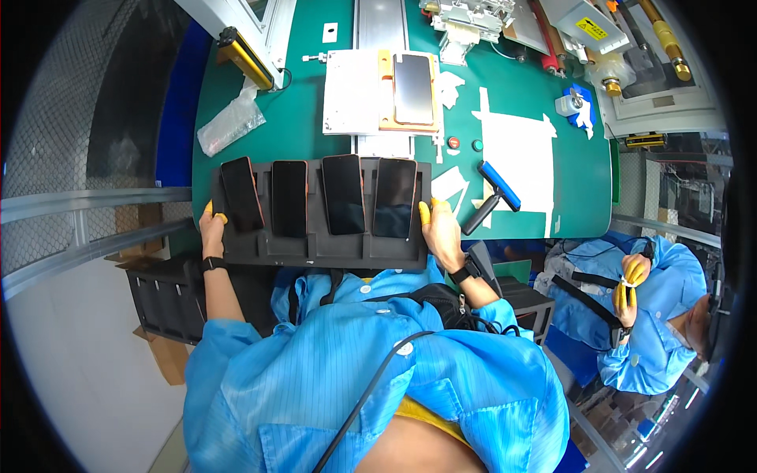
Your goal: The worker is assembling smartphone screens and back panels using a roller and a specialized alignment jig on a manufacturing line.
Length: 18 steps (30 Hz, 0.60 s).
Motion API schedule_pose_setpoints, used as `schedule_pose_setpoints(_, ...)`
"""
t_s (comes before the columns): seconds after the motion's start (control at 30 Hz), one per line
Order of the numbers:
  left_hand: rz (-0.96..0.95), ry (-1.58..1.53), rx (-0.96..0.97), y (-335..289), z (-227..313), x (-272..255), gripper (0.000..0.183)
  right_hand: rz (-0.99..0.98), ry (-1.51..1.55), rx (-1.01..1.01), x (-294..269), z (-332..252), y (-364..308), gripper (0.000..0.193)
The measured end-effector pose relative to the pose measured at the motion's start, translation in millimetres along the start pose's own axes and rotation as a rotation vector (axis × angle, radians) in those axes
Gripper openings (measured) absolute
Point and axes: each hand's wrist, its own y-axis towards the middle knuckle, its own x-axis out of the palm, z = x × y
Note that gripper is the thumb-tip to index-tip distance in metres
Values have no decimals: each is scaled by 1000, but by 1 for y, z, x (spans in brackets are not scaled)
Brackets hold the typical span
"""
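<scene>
Between my two hands is a black foam tray (315, 254) with a row of several dark phones in its slots. The leftmost phone (243, 197) and the third phone (344, 195) lean askew, while the second phone (289, 199) and the rightmost phone (395, 199) sit straighter. My left hand (213, 232), with yellow finger covers, grips the tray's left end. Its right end is gripped by my right hand (441, 233), also in yellow finger covers. Beyond the tray, another phone (413, 88) lies in an orange-edged holder on a white fixture plate (347, 94).
A blue roller (499, 187) lies right of the tray, by a taped white sheet (516, 165). Red button (453, 143) and green button (477, 145) sit beyond. Bubble wrap (230, 126) lies left. Stacked trays (169, 296) stand lower left. A co-worker (654, 307) is at right.
</scene>
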Motion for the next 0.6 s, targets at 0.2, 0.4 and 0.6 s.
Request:
schedule_pose_setpoints(0.2,332,316,389,-47,109,51,36,30,71,-138,-10,-16,14,19)
schedule_pose_setpoints(0.4,-45,89,910,-69,225,186,17,55,264,-126,-2,-21,17,22)
schedule_pose_setpoints(0.6,109,387,774,-76,261,279,40,-57,517,64,-40,1,23,24)
